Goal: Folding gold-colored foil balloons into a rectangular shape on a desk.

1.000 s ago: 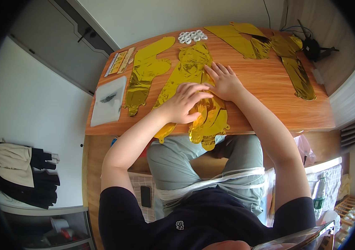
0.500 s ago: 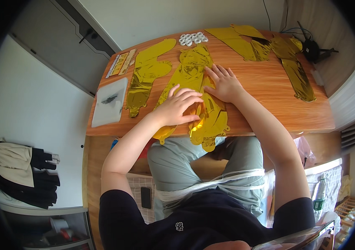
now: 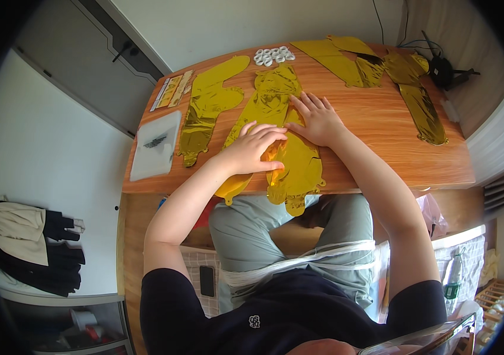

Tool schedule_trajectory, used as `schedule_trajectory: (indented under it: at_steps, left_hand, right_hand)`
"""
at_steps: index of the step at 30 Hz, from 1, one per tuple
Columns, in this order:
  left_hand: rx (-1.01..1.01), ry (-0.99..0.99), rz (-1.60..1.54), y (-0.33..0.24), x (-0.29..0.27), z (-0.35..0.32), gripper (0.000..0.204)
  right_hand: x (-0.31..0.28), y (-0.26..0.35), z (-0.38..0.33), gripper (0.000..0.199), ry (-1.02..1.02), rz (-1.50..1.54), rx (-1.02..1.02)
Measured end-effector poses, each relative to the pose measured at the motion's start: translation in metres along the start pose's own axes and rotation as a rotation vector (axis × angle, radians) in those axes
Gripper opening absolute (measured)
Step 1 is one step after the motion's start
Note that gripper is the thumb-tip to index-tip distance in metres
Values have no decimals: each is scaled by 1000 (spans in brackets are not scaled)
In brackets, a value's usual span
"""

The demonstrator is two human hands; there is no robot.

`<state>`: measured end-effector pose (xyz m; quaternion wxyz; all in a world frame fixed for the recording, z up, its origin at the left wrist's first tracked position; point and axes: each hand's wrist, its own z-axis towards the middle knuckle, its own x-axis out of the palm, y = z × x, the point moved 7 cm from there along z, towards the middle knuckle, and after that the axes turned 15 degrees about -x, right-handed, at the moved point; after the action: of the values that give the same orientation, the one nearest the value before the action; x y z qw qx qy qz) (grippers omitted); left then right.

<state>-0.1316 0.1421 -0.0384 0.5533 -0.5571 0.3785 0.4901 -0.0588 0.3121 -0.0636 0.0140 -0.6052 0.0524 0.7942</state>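
A flat, uninflated gold foil balloon (image 3: 304, 168) lies in front of me, its near end with small tabs hanging over the table edge. My left hand (image 3: 255, 152) rests on its creased middle, fingers stretched and thumb apart. Lying flat, my right hand (image 3: 321, 122) presses on the foil's right edge and the bare wood beside it, fingers spread. The two hands nearly meet at the right thumb. Part of the foil is hidden under them. Another flat gold foil balloon (image 3: 201, 109) lies to the left.
More gold foil balloons (image 3: 337, 59) (image 3: 422, 106) lie at the back right of the wooden table (image 3: 376, 148). White rings of ribbon or tape (image 3: 272, 56) sit at the back. A clear plastic sleeve (image 3: 148, 157) and small packets (image 3: 172, 92) lie left. A black antenna device (image 3: 441, 72) stands far right.
The foil under my hands looks flatter, and its bright fold near my left hand has shrunk. My left fingers have shifted slightly; my right hand has barely moved.
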Motion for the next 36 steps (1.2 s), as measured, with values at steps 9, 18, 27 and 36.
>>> schedule_trajectory:
  at_steps: [9, 18, 27, 36]
  left_hand:
    - [-25, 76, -25, 9, -3, 12, 106]
    - [-31, 97, 81, 0, -7, 20, 119]
    - [-83, 253, 146, -1, -4, 19, 146]
    - [-75, 283, 161, -2, -1, 18, 154]
  right_hand:
    - [-2, 2, 1, 83, 11, 13, 7]
    - [-1, 1, 0, 86, 5, -4, -10]
    - [-1, 1, 0, 88, -10, -4, -8]
    - [0, 2, 0, 88, 16, -14, -12]
